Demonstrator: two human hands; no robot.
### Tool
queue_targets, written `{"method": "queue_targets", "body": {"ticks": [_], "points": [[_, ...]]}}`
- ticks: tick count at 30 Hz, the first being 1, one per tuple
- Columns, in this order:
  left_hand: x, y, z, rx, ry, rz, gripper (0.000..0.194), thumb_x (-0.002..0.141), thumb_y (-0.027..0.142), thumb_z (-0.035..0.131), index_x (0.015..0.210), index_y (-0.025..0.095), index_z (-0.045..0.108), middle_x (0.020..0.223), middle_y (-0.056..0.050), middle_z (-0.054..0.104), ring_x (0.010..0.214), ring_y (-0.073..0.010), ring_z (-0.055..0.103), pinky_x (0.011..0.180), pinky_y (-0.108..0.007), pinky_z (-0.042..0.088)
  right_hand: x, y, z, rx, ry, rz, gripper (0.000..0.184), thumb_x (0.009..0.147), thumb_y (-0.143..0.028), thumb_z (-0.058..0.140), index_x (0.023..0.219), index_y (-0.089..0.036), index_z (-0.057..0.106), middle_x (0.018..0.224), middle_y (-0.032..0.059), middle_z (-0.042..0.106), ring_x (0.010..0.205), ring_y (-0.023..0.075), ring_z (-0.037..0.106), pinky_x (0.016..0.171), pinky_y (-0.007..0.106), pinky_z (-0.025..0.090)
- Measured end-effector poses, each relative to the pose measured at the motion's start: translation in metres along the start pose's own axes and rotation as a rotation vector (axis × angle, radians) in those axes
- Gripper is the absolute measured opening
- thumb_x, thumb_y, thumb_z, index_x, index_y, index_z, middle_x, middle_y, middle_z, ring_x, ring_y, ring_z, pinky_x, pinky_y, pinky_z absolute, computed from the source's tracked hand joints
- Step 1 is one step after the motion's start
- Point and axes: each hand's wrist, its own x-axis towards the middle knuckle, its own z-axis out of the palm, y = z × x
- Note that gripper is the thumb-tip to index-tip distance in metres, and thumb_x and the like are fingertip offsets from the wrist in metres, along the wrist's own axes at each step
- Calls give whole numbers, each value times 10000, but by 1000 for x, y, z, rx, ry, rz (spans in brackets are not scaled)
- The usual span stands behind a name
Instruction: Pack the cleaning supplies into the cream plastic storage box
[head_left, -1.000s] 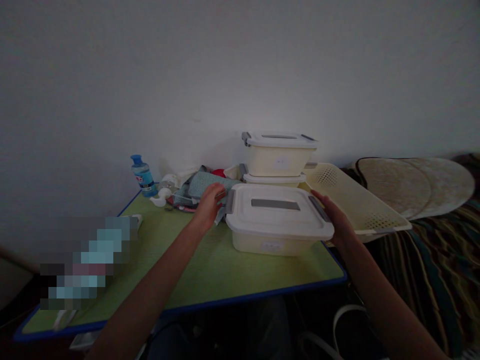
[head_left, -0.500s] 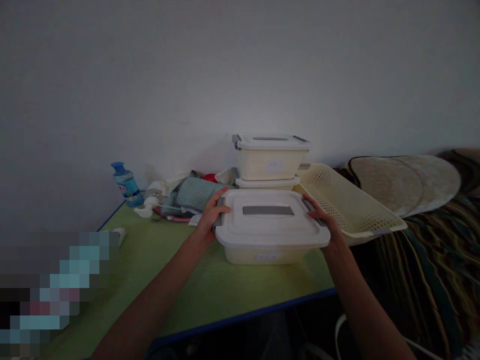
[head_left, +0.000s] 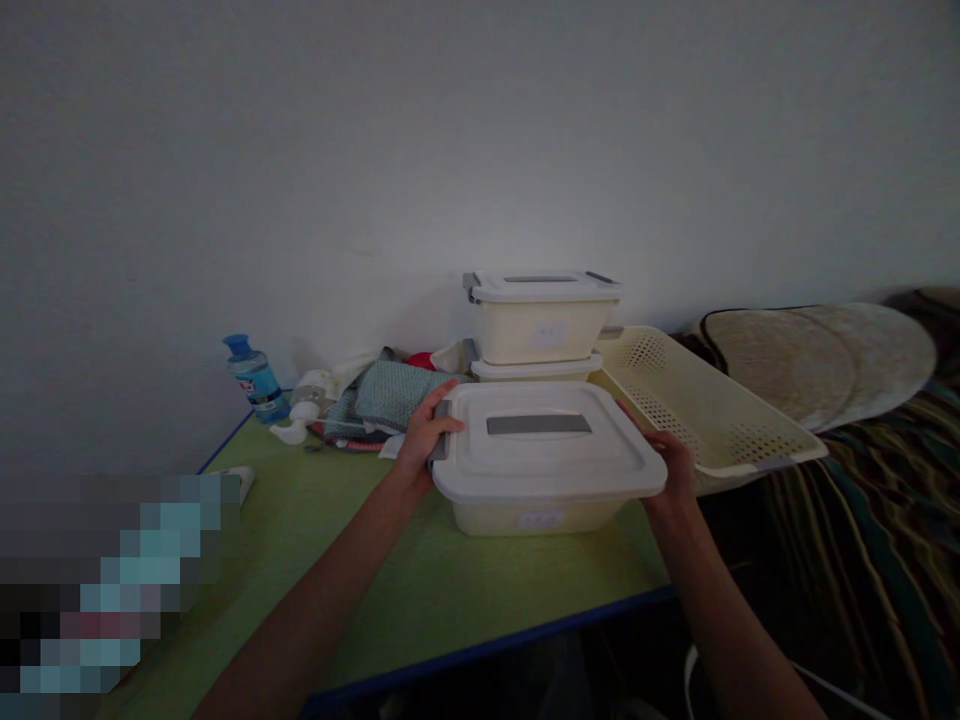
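Note:
A cream storage box with a white lid and a grey handle strip stands on the green table in front of me. My left hand grips its left end, thumb over the grey latch and fingers along the side. At the opposite end, my right hand is curled against the side just under the lid's rim, its fingertips partly hidden. No grey latch shows on top of the lid on that side. Right behind stand two stacked boxes of the same kind, the upper box with its lid on.
A cream perforated basket lies to the right, beside a striped cover and a rolled beige cushion. Folded cloths, a white pump bottle and a blue bottle stand back left. The table's blue edge runs near me.
My right hand has moved down and outward from the lid's right end, and the grey latch there no longer shows on the lid. My left hand stays on its latch.

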Motion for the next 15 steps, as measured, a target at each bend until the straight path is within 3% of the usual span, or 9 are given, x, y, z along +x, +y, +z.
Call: {"method": "queue_targets", "body": {"ticks": [8, 15], "points": [[-2, 0, 1, 4, -4, 0, 553, 457, 155, 608, 1007, 197, 579, 904, 19, 613, 713, -139, 560, 574, -215, 439, 1, -7, -1, -19, -54, 51, 585, 633, -370, 575, 1205, -271, 501, 1189, 28, 601, 1000, 295, 615, 790, 434, 537], [-4, 4, -1, 60, -59, -10, 526, 473, 158, 589, 997, 203, 579, 869, 30, 600, 677, -128, 539, 547, -204, 421, 2, -6, -1, 39, -7, 65, 558, 579, -337, 616, 1126, -270, 536, 1197, 22, 588, 1003, 297, 611, 795, 430, 533]]}}
